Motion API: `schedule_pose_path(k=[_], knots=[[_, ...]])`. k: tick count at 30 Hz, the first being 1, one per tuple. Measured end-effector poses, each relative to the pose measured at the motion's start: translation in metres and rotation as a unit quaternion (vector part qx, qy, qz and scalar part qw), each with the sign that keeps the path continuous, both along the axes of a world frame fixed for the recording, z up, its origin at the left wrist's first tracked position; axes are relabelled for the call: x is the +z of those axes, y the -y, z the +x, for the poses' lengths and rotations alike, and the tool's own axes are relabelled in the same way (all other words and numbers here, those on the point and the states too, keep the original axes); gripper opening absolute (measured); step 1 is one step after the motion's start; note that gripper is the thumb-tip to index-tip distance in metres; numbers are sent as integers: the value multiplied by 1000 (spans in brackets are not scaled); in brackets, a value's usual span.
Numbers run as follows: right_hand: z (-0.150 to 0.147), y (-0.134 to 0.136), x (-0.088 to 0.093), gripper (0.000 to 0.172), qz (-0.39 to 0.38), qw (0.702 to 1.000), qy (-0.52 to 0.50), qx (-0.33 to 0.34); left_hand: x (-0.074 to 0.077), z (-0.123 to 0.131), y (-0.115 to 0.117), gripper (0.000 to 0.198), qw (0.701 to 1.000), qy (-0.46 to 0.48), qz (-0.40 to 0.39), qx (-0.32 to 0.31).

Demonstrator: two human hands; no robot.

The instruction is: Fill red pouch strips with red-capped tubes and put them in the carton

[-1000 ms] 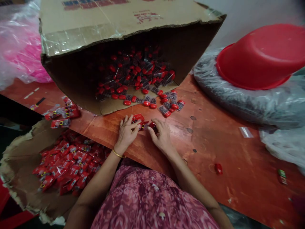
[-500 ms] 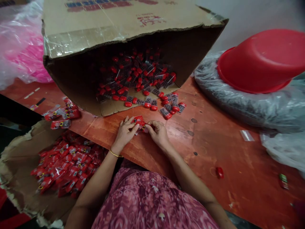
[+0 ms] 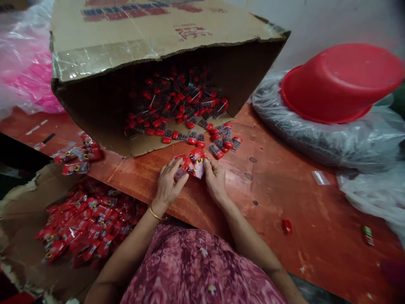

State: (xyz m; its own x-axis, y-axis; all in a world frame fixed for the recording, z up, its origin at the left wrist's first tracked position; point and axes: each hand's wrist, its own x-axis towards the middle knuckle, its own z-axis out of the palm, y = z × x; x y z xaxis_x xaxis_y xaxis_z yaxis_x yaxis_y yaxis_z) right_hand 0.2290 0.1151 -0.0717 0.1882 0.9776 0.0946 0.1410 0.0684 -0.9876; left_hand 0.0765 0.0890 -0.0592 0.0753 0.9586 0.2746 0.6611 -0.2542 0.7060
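The person's left hand (image 3: pixel 169 183) and right hand (image 3: pixel 215 179) were held close together, with a glossy red plastic packet (image 3: pixel 193 164) between them and just above the counter. The left hand's fingers curled around the packet's lower left edge, and the right hand pinched its right edge between thumb and fingertips. Neither hand was spread flat. A thin gold bangle (image 3: pixel 155 213) circled the left wrist.

Just beyond the hands, a heap of small clear packets with red capsule-shaped ends (image 3: pixel 221 141) spilled from the mouth of a large brown cardboard box (image 3: pixel 158 29), which lay tipped on its side. More of them filled the box's dark inside. To the left of the left hand, a few red plastic packets (image 3: pixel 85 152) lay on the reddish-brown wooden counter (image 3: pixel 268 198). Below and left of that hand, many more were piled on a torn sheet of brown cardboard (image 3: pixel 22 223).

Well right of the right hand, a tilted red plastic basin (image 3: pixel 341 84) sat on a bulging bundle wrapped in clear plastic (image 3: pixel 316 143). Nearer that hand, a small red capsule-shaped piece (image 3: pixel 287 226) lay on the counter. Far beyond the left hand was a crumpled pink plastic sheet (image 3: pixel 25 63).
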Motion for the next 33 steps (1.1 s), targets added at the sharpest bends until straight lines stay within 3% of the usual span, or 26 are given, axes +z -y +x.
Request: schedule_pose_path(k=[3,5,8,11,13,15,18,21,24,27,30,33], knots=[[-5,2,-3,37,7,1000,-2,22,-1,9,-8,28,990,118,-41,63],[-4,-1,-5,34,10,1000,-1,28,-3,10,-16,19,982,149,-75,88],[3,-7,-9,34,5,1000,7,23,-3,7,-29,18,990,53,-95,88],[10,-12,-12,37,2,1000,20,3,4,3,-35,31,991,-93,-46,84],[11,-11,-11,40,10,999,33,-19,10,3,-33,39,991,-111,-9,80],[11,-8,-9,41,21,998,43,-40,16,6,-28,36,996,-65,-4,65],[7,-2,-3,38,33,997,40,-50,19,13,-17,40,993,78,-83,17],[0,5,2,29,37,999,14,-13,16,22,-10,44,944,264,-200,-2],[-7,13,3,27,32,999,1,33,14,31,-9,41,876,412,-243,64],[-4,18,4,36,31,997,31,59,18,36,-11,38,834,474,-261,111],[13,20,3,44,53,986,141,64,24,34,-12,37,800,525,-266,120],[34,21,-1,39,53,945,318,43,29,28,-14,36,776,561,-251,144]])
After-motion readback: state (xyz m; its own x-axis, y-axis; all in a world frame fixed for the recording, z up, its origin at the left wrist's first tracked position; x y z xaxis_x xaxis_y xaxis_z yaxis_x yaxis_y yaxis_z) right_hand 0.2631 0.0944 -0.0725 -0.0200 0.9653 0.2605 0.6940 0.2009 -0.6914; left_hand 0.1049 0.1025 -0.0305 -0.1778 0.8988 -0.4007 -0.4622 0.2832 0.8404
